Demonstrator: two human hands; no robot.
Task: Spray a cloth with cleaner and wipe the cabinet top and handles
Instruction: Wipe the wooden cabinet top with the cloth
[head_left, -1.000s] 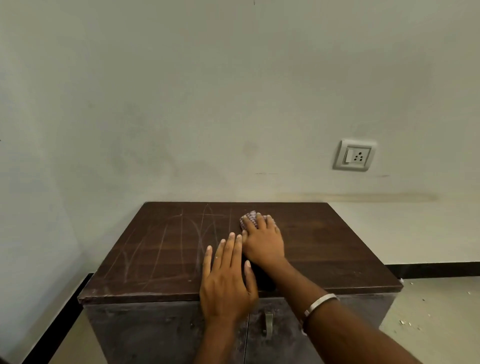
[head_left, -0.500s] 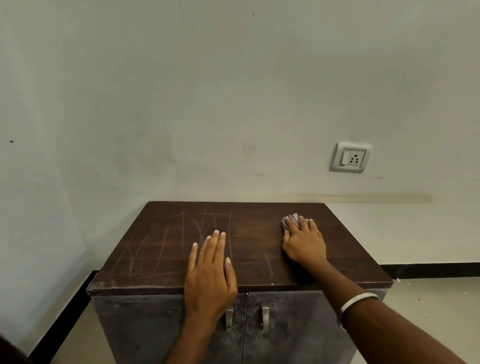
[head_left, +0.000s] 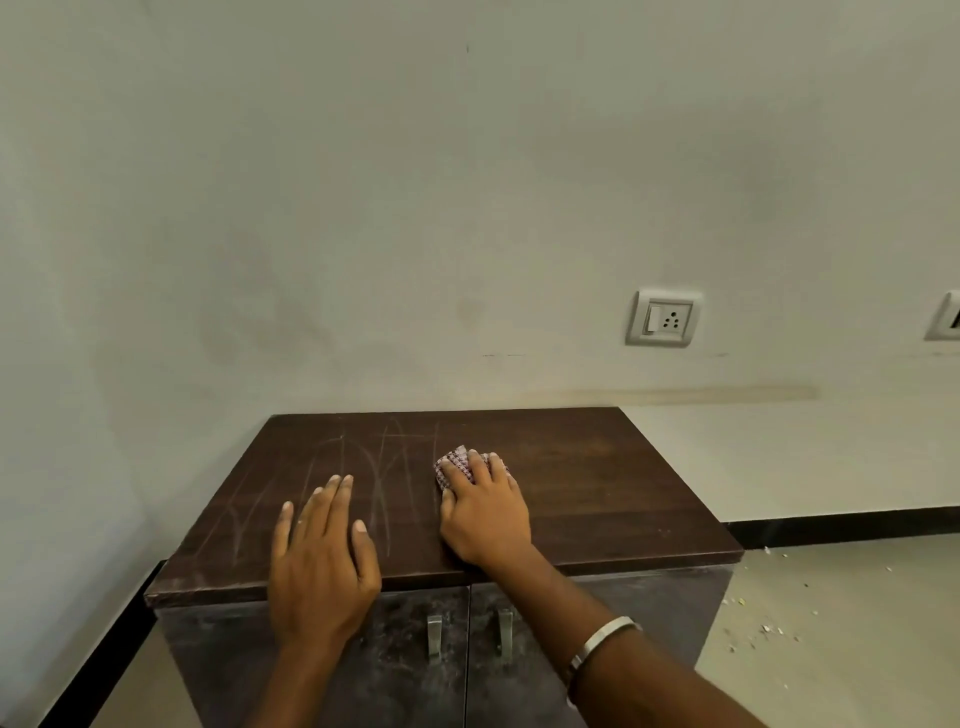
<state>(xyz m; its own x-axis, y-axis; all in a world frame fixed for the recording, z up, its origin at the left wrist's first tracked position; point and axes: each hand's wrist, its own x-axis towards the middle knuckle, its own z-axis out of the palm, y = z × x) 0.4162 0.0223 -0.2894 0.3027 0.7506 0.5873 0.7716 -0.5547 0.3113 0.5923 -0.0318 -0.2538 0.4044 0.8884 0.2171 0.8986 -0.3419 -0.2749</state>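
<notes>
On the dark wooden cabinet top (head_left: 597, 493), the right hand (head_left: 485, 512) presses a soft, light checkered cloth (head_left: 453, 464), bunched under curled fingers and likely best held that way, while the left hand (head_left: 319, 558) rests flat, fingers straight, holding nothing

Your forearms are bare, with no sleeves in view. A plain silver metal bangle (head_left: 602, 642) circles your right wrist. Your fingernails are short.
</notes>
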